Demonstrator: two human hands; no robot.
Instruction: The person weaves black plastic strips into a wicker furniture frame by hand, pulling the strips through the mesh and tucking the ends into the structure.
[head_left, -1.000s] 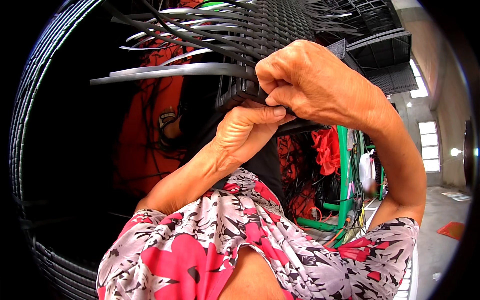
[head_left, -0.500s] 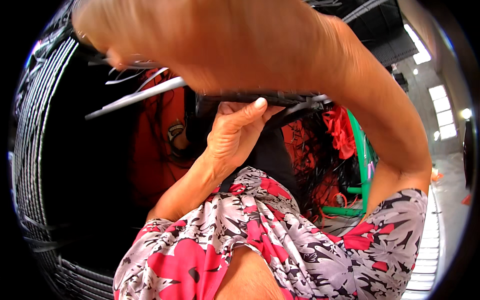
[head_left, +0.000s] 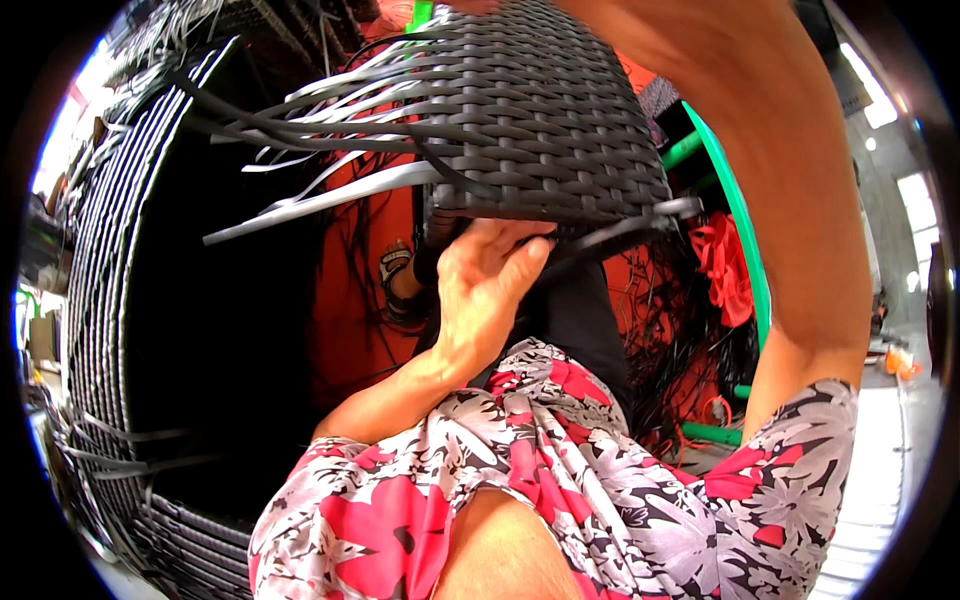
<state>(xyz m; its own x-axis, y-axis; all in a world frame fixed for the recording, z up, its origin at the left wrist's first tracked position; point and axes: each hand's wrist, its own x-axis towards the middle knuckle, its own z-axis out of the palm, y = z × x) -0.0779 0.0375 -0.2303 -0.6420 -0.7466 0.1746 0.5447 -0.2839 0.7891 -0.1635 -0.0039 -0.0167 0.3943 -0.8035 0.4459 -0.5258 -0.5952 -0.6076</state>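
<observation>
A dark grey woven wicker panel point(head_left: 560, 120) stretches away from me in the upper middle, its near edge above my lap. Loose flat strips point(head_left: 340, 130) in grey and white stick out from its left side. My left hand point(head_left: 490, 270) is at the near edge, fingers tucked against its underside and partly hidden, thumb along the rim. One dark strip point(head_left: 620, 228) crosses the near right corner. From the right, my right arm point(head_left: 800, 170) reaches over the panel. The right hand point(head_left: 475, 4) is nearly all cut off by the top border, so its fingers cannot be made out.
At left stands a larger woven piece point(head_left: 100, 300) with a dark hollow. A green frame point(head_left: 735, 210) is at right, beside a bunch of red strips point(head_left: 722, 265). Dark strip scraps point(head_left: 655, 340) litter the red floor point(head_left: 350, 320), near my sandalled foot point(head_left: 397, 275).
My right arm, blurred across the panel before, has moved up and away, uncovering the weave. The left hand stays at the near edge, slightly lower in view.
</observation>
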